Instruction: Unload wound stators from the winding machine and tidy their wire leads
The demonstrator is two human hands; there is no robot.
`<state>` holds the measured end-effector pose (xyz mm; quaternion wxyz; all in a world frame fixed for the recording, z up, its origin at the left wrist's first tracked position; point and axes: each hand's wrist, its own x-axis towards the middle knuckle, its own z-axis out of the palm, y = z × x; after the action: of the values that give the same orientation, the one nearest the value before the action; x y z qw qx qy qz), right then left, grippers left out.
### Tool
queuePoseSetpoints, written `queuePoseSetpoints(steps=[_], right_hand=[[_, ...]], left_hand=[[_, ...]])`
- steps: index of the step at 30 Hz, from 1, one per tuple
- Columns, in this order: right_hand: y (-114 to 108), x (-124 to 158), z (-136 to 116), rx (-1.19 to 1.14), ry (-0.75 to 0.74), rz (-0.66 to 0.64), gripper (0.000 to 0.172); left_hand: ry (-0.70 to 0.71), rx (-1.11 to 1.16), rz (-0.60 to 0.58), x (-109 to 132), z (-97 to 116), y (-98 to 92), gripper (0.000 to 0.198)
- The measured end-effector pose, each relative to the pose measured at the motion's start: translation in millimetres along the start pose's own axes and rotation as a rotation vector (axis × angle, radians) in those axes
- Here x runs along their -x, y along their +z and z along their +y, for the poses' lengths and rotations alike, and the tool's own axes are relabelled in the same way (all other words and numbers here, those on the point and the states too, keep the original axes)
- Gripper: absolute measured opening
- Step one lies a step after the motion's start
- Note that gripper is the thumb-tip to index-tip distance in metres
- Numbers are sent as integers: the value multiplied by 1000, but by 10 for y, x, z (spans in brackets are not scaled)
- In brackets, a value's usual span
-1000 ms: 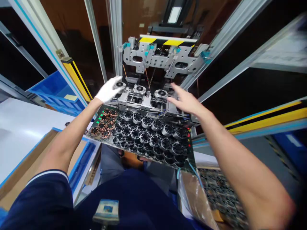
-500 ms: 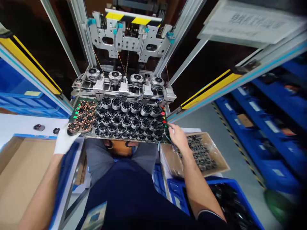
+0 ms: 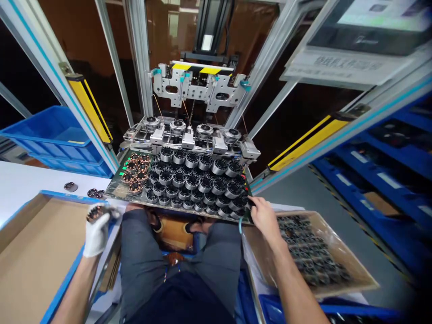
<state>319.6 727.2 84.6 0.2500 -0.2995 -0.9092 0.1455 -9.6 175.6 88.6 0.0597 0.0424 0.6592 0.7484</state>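
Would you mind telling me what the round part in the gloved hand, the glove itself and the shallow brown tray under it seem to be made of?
The round copper-wound part looks like dark metal wrapped in glossy reddish-brown wire, probably enamelled copper. The white glove on the left hand appears to be soft matte knit fabric, though blur hides the weave. The shallow brown tray looks like plain matte cardboard, flat and tan, set inside a blue rim.

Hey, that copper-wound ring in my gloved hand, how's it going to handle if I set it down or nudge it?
The wound ring in the left hand looks like metal with copper coils, so probably heavy for its size and stiff. Being round, it may roll if stood on edge; flat, it should sit steady like those on the tray. The exposed windings may scratch.
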Motion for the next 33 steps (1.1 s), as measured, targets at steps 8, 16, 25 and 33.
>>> queuePoseSetpoints(steps=[8,16,25,33], right_hand=[[-166,729,-1140,-147,-124,262,33],[802,1342,-2446,-517,-584,-200,81],[488,953,-2275,-398,-732,-181,54],[358,1269,-2425,-1157,-257,-482,25]], left_hand=[[-434,97,-358,1485,-897,517,85],[-506,24,-551,1269,-508,932,102],[-618,80,-740,1228,-107,1099,66],[-243,-95,-788,1242,-282,1232,50]])
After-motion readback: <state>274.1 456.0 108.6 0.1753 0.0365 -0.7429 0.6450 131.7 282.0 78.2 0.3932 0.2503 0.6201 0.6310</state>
